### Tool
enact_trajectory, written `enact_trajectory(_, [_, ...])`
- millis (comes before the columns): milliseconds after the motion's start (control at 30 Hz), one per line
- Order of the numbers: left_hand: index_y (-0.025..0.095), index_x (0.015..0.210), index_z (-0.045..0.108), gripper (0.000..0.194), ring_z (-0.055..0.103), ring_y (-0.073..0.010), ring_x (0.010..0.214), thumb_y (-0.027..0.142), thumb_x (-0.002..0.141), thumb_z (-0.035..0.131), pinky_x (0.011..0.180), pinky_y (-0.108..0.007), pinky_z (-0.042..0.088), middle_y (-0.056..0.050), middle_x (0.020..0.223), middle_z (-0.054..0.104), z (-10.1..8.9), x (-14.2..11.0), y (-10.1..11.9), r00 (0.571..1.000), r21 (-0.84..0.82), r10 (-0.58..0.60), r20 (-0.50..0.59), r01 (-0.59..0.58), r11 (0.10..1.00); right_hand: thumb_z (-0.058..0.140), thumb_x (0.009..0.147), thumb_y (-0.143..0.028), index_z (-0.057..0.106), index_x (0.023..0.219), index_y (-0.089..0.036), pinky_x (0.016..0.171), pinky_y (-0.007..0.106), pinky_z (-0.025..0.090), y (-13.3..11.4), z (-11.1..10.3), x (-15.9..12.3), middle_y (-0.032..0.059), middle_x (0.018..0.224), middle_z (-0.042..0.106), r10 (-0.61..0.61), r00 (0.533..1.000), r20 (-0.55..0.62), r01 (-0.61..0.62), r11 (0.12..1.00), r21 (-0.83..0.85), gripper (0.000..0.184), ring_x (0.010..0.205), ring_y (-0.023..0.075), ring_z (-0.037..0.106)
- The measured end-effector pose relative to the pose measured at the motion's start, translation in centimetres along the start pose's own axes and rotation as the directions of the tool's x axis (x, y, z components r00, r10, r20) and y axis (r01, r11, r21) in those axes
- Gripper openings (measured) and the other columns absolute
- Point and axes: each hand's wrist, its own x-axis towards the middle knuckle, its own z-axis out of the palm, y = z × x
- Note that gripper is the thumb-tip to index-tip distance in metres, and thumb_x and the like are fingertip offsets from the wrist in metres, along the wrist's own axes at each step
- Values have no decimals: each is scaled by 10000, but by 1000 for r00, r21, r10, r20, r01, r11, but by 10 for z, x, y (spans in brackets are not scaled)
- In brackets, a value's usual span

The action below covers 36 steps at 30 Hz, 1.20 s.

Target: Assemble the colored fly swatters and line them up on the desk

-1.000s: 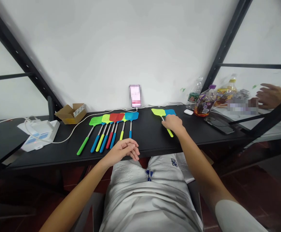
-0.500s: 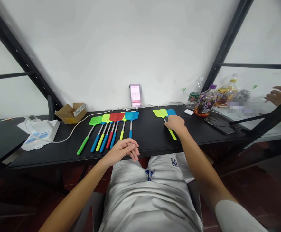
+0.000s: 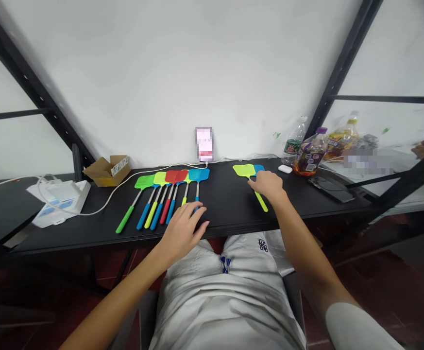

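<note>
Right hand (image 3: pixel 269 186): fingers curled onto the metal shaft of the yellow swatter (image 3: pixel 244 170), just below its head.
Left hand (image 3: pixel 182 228): fingers loosely spread, can't tell if they touch the handles under them.
Yellow swatter: on the black table (image 3: pixel 226 209), right of center; long axis slants, head toward the wall (image 3: pixel 212 73) and a bit left, handle toward the near edge. Its head overlaps a blue swatter (image 3: pixel 259 168).
Shorts (image 3: pixel 188 267): dark lettering, too small on my feed to spell out.
Bottle (image 3: pixel 291 147): green label, can't read it.
Box (image 3: pixel 108 172): white sticker, print's too tiny for me.
</note>
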Motion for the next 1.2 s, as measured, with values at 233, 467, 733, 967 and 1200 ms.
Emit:
enact_trajectory(233, [130, 1131, 663, 303, 548, -337, 1273, 353, 990, 515, 1035, -507, 464, -152, 1226, 685, 10, -3, -3, 993, 216, 85, 87, -102, 971, 494, 920, -533, 714, 1093, -110, 857, 433, 510, -7, -18, -17, 233, 1080, 699, -52, 998, -45, 53, 998, 23, 506, 1066, 370, 672])
enact_trajectory(467, [133, 1014, 665, 197, 605, -294, 1140, 276, 978, 535, 963, -447, 517, -122, 1085, 717, 9, -3, 0, 992, 179, 121, 24, -123, 976, 492, 921, -531, 710, 1077, -120, 843, 444, 515, -11, -21, -21, 209, 1028, 712, -82, 997, -11, 82, 996, 41, 491, 1053, 366, 674])
enact_trajectory(733, [178, 833, 607, 134, 609, -212, 814, 205, 951, 548, 761, -349, 508, -61, 824, 682, 3, -4, 9, 983, 138, 177, -52, -169, 976, 501, 913, -569, 727, 1066, -138, 837, 431, 513, -14, -17, -20, 197, 1017, 714, -119, 993, 24, 117, 992, 56, 509, 1039, 359, 675])
enact_trajectory(967, [168, 1112, 591, 328, 671, -274, 846, 432, 917, 590, 578, -317, 444, -99, 980, 664, -6, -5, 22, 972, 336, -225, 66, 191, 922, 510, 908, -574, 730, 1017, -157, 813, 411, 508, -19, -14, -22, 187, 1032, 717, -149, 988, 35, 147, 987, 61, 485, 1016, 342, 680])
enact_trajectory(1200, [210, 1171, 521, 212, 692, -235, 787, 220, 969, 456, 607, -306, 416, -58, 991, 702, -7, -6, 22, 909, 215, -319, 267, 267, 940, 530, 897, -550, 706, 833, -176, 748, 367, 500, -24, -16, -29, 147, 975, 736, -231, 972, 49, 226, 970, 92, 418, 946, 311, 689])
